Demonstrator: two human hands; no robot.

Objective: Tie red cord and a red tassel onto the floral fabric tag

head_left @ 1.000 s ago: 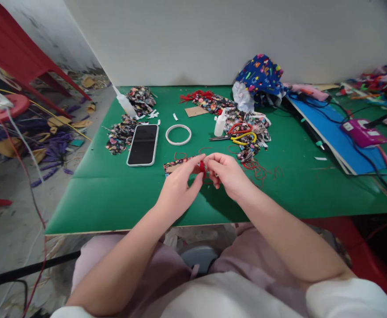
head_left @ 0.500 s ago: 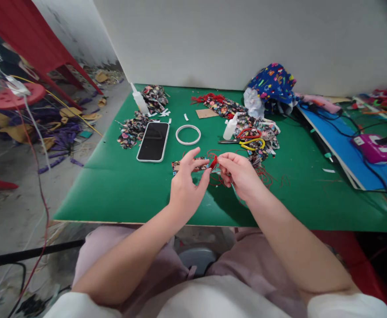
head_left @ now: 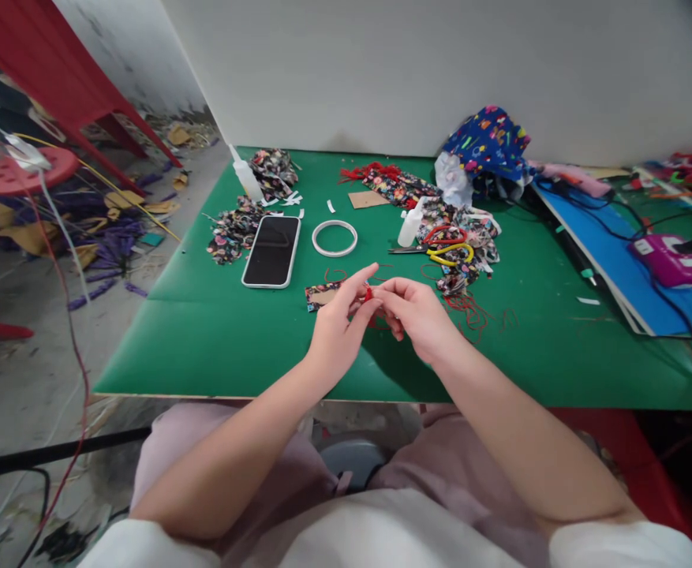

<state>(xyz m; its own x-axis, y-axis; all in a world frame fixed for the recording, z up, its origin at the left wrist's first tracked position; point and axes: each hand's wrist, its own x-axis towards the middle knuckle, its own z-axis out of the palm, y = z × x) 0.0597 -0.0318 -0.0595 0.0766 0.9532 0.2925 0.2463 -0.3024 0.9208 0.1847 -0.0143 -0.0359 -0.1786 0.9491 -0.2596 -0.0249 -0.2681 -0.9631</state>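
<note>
Red cord (head_left: 368, 294), a small knot of it, sits pinched between both hands above the near half of the green counter (head_left: 203, 347). On the left hand (head_left: 337, 331) the thumb and a fingertip close tightly on the cord, while the index finger stands straight and free. Meeting it fingertip to fingertip, the right hand (head_left: 422, 315) is curled, its grip narrowed to a pinch on the same cord. Just beyond the knuckles lies a floral fabric strip (head_left: 320, 294), flat and rectangular, and to the right loose red threads (head_left: 469, 312) trail in thin loops over the matte surface. Farther back a black smartphone (head_left: 271, 250) lies face up in a pale case, beside a white ring (head_left: 334, 237), thin and round. Scissors (head_left: 440, 251) with yellow and red handles rest on a heap of printed fabric scraps (head_left: 461, 237), next to a small white squeeze bottle (head_left: 409, 226). At the far edge, a rumpled blue patterned cloth (head_left: 488, 146) leans against the pale wall.
</note>
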